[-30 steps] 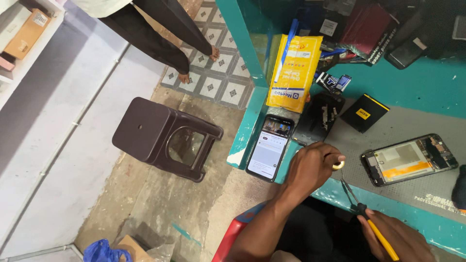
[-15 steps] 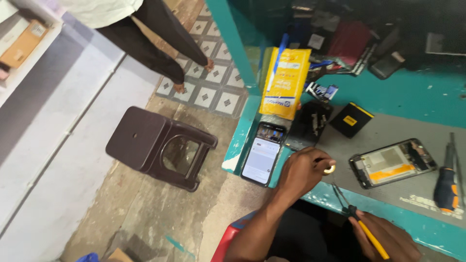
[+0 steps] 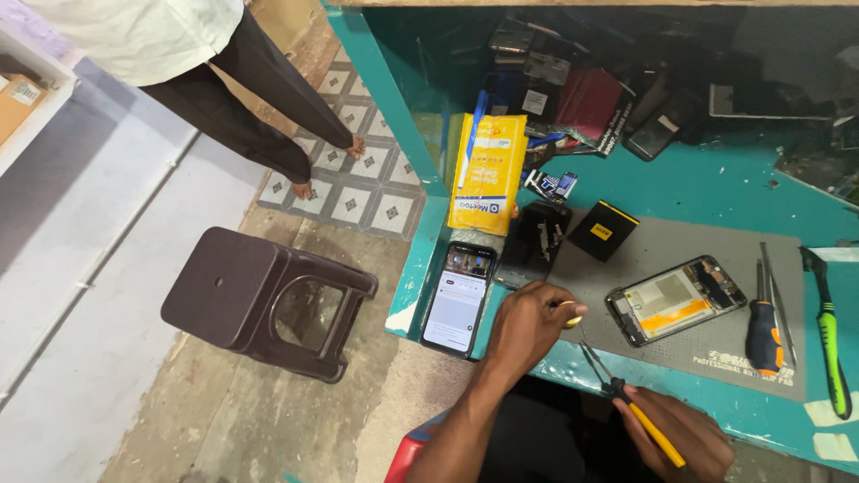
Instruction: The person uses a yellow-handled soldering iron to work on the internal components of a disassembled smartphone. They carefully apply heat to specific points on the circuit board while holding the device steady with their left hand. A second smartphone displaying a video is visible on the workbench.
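My left hand rests at the front edge of the teal bench and pinches a small round yellowish piece between thumb and finger. My right hand, lower right, grips a thin yellow-handled tool whose dark metal tips point up toward that piece. An opened phone with its insides showing lies on the grey mat just right of my left hand. A lit phone lies left of it.
Right of the opened phone lie an orange-and-black screwdriver, tweezers and a green-handled tool. A black cover, a black-and-yellow box and a yellow packet sit behind. A dark stool and another person's legs are at left.
The view has swung right and down, so the tools on the mat's right side came into sight. Both hands keep their grips and stay close together at the bench edge.
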